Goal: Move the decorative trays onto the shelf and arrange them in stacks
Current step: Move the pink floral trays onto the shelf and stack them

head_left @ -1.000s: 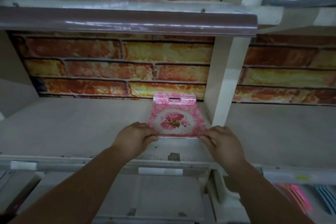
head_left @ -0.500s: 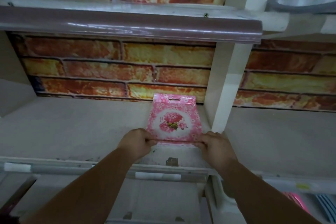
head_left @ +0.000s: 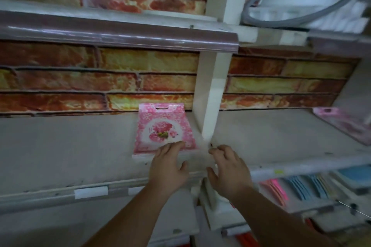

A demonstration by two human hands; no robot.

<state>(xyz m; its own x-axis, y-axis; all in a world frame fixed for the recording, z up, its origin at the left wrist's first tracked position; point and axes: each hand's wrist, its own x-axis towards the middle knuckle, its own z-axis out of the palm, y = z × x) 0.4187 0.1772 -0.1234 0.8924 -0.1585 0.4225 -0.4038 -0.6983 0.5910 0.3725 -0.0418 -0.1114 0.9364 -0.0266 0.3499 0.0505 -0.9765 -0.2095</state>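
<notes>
The left hand (head_left: 168, 168) covers the near edge of the pink floral tray (head_left: 163, 129), so how many trays lie stacked under it cannot be told. A second pink tray (head_left: 344, 124) on the right part of the shelf (head_left: 60, 146) is blurred and cut off by the right edge. The right hand (head_left: 228, 170) is motion-blurred, and the pink and blue items (head_left: 297, 188) on the lower shelf are too smeared to identify.
</notes>
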